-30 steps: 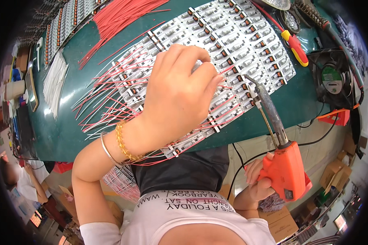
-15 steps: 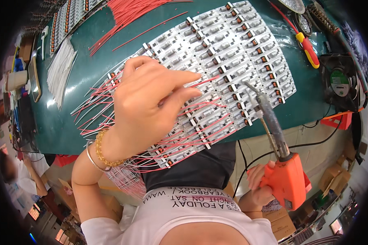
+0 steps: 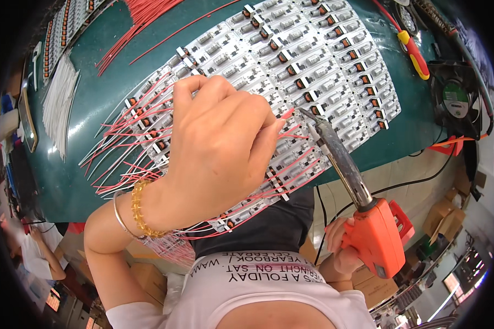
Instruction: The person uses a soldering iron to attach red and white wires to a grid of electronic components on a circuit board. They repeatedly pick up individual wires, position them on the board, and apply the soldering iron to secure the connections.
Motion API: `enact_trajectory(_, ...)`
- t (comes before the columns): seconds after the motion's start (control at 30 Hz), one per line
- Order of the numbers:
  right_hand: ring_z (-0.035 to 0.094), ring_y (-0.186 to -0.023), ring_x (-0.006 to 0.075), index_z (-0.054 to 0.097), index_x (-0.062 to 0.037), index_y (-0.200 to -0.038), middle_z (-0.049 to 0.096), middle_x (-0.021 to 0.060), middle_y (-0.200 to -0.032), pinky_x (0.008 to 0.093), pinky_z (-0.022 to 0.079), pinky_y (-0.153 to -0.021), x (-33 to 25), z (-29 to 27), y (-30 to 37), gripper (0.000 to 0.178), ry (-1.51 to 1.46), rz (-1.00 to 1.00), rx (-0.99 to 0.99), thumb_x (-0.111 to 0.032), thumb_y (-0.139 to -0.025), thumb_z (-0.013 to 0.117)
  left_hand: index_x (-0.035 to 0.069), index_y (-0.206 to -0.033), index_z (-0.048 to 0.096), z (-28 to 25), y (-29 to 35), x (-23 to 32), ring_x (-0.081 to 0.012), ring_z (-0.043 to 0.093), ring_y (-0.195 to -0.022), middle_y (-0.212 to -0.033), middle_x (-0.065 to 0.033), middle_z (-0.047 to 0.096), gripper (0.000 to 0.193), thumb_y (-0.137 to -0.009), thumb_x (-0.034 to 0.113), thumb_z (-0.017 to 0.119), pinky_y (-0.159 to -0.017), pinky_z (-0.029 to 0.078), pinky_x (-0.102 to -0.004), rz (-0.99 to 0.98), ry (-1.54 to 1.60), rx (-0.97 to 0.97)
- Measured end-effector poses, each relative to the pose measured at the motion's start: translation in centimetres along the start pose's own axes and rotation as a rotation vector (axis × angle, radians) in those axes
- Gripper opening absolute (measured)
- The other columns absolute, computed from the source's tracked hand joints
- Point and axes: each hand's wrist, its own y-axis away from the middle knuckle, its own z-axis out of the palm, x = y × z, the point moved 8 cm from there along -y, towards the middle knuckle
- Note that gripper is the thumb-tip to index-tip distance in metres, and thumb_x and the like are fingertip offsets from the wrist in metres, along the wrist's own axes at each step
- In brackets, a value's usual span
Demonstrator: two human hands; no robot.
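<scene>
Over a white panel of small circuit boards (image 3: 312, 49), my left hand (image 3: 219, 137) pinches a red wire (image 3: 288, 113) between thumb and fingertips. The wire's end sticks out to the right over the panel. My right hand (image 3: 343, 247) is wrapped round the handle of an orange soldering gun (image 3: 374, 236). Its dark, angled tip (image 3: 307, 113) is right beside the wire's end; whether they touch I cannot tell. Several red and white wires (image 3: 126, 129) are spread across the panel's left and near side. Part of the panel is hidden under my left hand.
Bundles of red wires (image 3: 142, 22) and white wires (image 3: 61, 104) lie on the green table (image 3: 93, 131). A red-and-yellow screwdriver (image 3: 414, 55) and a black fan (image 3: 458, 101) are at the right. A second board panel (image 3: 66, 27) is at the far left. Black cable (image 3: 400, 193) hangs beyond the table edge.
The soldering gun's tip has moved left, up to the wire's end. My left hand has come slightly right and closed more tightly round the wire. The whole view has shifted a little.
</scene>
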Motion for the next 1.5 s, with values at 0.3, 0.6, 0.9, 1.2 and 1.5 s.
enact_trajectory(0.3, 0.046, -0.045, 0.0119, 0.051, 0.0005, -0.113, 0.049, -0.0027, -0.056, 0.0263, 0.039, -0.045, 0.0, 0.9, 0.0, 0.066, -0.325, -0.111, 0.205, -0.056, -0.082, 0.064, 0.008, -0.071, 0.06, 0.0, -0.1, 0.1, -0.0216, 0.048, -0.064, -0.063, -0.0015, 0.053, 0.017, -0.072, 0.001, 0.075, -0.073, 0.035, -0.0358, 0.006, 0.0, -0.003)
enact_trajectory(0.6, 0.043, -0.043, 0.0088, 0.044, 0.0094, -0.123, 0.045, -0.0045, -0.052, 0.0238, 0.038, -0.044, 0.3, 0.3, 0.2, 0.084, -0.497, -0.263, 0.094, -0.061, -0.083, 0.065, 0.007, -0.071, 0.061, -0.2, 0.0, 0.1, -0.0224, 0.049, -0.065, -0.064, -0.0024, 0.054, 0.016, -0.072, 0.001, 0.075, -0.075, 0.036, -0.0363, 0.005, -0.014, 0.005)
enact_trajectory(0.9, 0.054, -0.054, 0.0181, 0.06, 0.0006, -0.086, 0.059, 0.0047, -0.07, 0.0294, 0.043, -0.05, 0.1, 0.2, -0.9, 0.039, -0.404, -0.043, 0.125, -0.037, -0.081, 0.071, 0.007, -0.071, 0.06, -0.3, 0.2, 0.0, -0.0229, 0.049, -0.064, -0.063, -0.0019, 0.052, 0.016, -0.071, -0.001, 0.075, -0.075, 0.037, -0.0383, 0.014, -0.019, 0.081)
enact_trajectory(1.2, 0.05, -0.045, 0.0159, 0.06, -0.0046, -0.073, 0.062, 0.0055, -0.073, 0.0278, 0.036, -0.038, 2.6, -0.1, 0.4, 0.019, -0.381, -0.434, 0.207, -0.017, -0.073, 0.075, 0.007, -0.071, 0.06, -0.1, 0.1, 0.0, -0.0228, 0.049, -0.064, -0.062, -0.0019, 0.051, 0.017, -0.071, -0.001, 0.074, -0.076, 0.038, -0.0394, 0.014, -0.059, 0.073)
enact_trajectory(1.5, 0.045, -0.041, 0.0117, 0.051, 0.0024, -0.099, 0.051, -0.0002, -0.059, 0.0259, 0.038, -0.041, 0.4, 0.2, -1.1, 0.055, -0.451, -0.216, 0.17, -0.045, -0.077, 0.067, 0.007, -0.07, 0.059, -0.2, 0.1, -0.1, -0.0222, 0.048, -0.063, -0.062, -0.0018, 0.051, 0.017, -0.071, -0.002, 0.074, -0.075, 0.037, -0.0388, -0.001, -0.063, 0.053)
